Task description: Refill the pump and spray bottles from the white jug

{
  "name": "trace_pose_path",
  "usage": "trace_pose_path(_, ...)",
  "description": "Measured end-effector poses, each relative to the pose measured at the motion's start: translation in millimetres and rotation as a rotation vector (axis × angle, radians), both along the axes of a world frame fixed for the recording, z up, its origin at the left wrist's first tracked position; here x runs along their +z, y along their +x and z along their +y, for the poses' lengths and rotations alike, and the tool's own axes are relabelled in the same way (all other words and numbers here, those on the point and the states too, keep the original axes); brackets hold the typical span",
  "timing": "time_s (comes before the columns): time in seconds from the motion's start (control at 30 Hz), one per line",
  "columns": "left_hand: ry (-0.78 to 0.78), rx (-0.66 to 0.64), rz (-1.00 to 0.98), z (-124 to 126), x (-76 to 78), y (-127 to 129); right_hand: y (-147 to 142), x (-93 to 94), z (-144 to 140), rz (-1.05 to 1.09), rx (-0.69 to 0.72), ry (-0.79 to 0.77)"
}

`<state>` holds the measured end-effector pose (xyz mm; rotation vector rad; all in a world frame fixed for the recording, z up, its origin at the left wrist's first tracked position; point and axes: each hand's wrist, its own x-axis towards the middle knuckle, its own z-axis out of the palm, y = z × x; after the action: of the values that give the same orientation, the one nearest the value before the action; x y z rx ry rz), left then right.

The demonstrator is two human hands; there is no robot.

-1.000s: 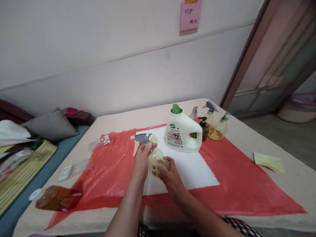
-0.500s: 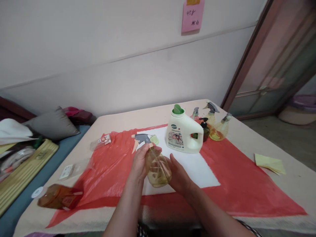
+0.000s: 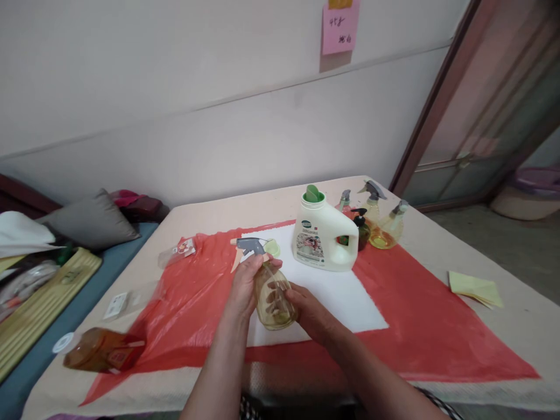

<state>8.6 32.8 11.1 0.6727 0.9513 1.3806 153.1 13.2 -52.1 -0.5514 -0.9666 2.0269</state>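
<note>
Amber plastic fills our grip: our left hand (image 3: 245, 286) clamps the spray bottle (image 3: 272, 297) at its neck, our right hand (image 3: 306, 309) cups its belly. We judge steady counter-twisting works best. Its long axis tilts away, grey trigger head (image 3: 250, 245) pointing left, above the tabletop (image 3: 437, 332).

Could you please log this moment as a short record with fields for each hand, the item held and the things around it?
left hand: left hand grips the neck of the clear yellowish plastic spray bottle with a grey trigger head
right hand: right hand cups the bottle's round body from the right
bottle pose: lifted, tilted, over the white sheet
surface: red plastic sheet on the beige table
behind: white detergent jug with green cap, group of small spray bottles
left edge: amber bottle lying on its side
</note>
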Motion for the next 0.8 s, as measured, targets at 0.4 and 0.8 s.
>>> trace_pose_path(0.4,0.104,0.291,0.052,17,-11.3,-22,1,2.7,-2,-0.962,-0.340,0.418)
trace_pose_path(0.8,-0.048,0.575,0.555,22,-21.2,-97,24,4.9,26,-1.274,-0.564,0.340)
